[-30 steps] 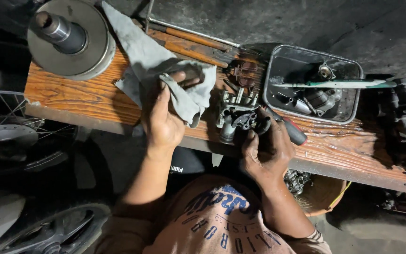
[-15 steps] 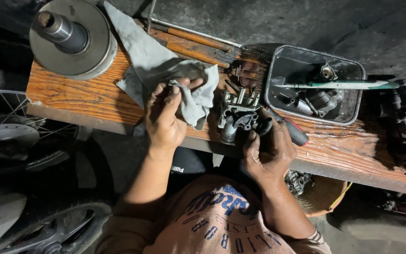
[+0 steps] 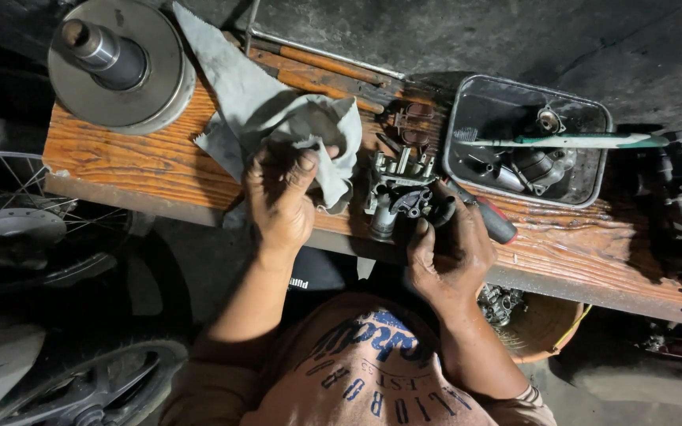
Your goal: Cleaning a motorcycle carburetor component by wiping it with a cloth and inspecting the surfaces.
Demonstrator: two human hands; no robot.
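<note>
My left hand (image 3: 279, 201) grips a crumpled grey rag (image 3: 278, 118) that lies across a worn wooden bench (image 3: 132, 158). My right hand (image 3: 451, 252) holds a small grey metal carburettor body (image 3: 399, 193) at the bench's near edge, thumb against its side. The rag's bunched end hangs just left of the carburettor, close to it. A screwdriver with a red and black handle (image 3: 487, 221) lies under my right fingers.
A round metal clutch assembly (image 3: 120, 63) with a shaft stands at the bench's left end. A dark rectangular tray (image 3: 526, 142) with metal parts and a green-handled toothbrush (image 3: 570, 140) is at right. A spoked wheel (image 3: 17, 221) and a tyre are on the floor at left.
My left hand has lifted and bunched the rag and drawn it rightwards toward the carburettor. The right hand has stayed on the carburettor.
</note>
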